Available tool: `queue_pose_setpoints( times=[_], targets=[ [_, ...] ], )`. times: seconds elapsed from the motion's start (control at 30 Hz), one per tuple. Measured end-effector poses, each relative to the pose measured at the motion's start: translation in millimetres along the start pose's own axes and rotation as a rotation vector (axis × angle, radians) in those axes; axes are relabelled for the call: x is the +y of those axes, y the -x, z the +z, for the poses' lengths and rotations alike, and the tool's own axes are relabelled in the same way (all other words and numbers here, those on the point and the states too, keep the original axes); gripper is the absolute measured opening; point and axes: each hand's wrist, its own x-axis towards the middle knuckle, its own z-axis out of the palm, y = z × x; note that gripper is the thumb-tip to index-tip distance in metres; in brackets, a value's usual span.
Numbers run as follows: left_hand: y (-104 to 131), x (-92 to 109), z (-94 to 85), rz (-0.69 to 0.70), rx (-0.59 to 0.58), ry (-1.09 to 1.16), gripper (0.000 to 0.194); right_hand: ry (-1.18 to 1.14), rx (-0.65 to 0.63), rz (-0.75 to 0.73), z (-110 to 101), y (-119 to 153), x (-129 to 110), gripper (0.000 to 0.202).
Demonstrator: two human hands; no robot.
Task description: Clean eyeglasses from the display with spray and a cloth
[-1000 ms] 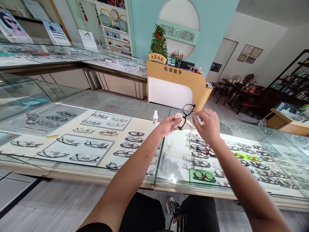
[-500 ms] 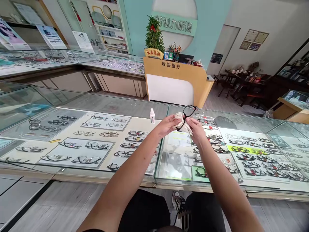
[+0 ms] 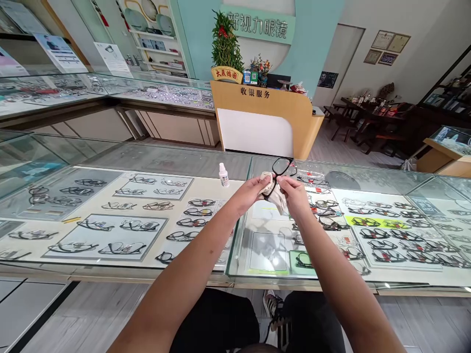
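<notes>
Over the glass counter I hold a pair of black-framed glasses (image 3: 282, 166), tilted, one lens standing up and clear of my fingers. My left hand (image 3: 253, 192) is closed on a cream cloth (image 3: 275, 201) wrapped about the other lens, which is hidden. With fingers pinched near the bridge, my right hand (image 3: 295, 193) grips the glasses; part of the cloth hangs down between both hands. A small white bottle (image 3: 223, 175) with a white cap stands upright on the counter, left of my hands.
Under the glass of the display case (image 3: 241, 240) lie rows of eyeglasses, some on grey trays (image 3: 106, 238). A wooden cashier desk (image 3: 263, 100) with a potted plant (image 3: 226, 46) stands beyond. More glass cases (image 3: 169, 95) run along the back left.
The cloth now hangs lower and looks more spread out between my hands. My view has shifted slightly, and both hands keep their hold.
</notes>
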Motion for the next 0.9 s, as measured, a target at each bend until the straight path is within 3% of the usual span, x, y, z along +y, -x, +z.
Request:
queue_pose_setpoints(
  times=[0.2,0.57,0.9],
  targets=[
    [-2.2,-4.5,-1.1,-0.017,-0.004,0.01,0.056,-0.046,0.014,0.047,3.0,1.8,0.9,0.033],
    [3.1,-0.2,0.6,-0.095,-0.13,0.092,0.044,0.109,-0.021,-0.062,3.8,5.3,-6.4,0.031],
    [9.9,4.7,2.5,-0.046,-0.238,0.023,0.038,0.043,-0.022,0.041,2.3,3.1,2.4,0.037]
  ],
)
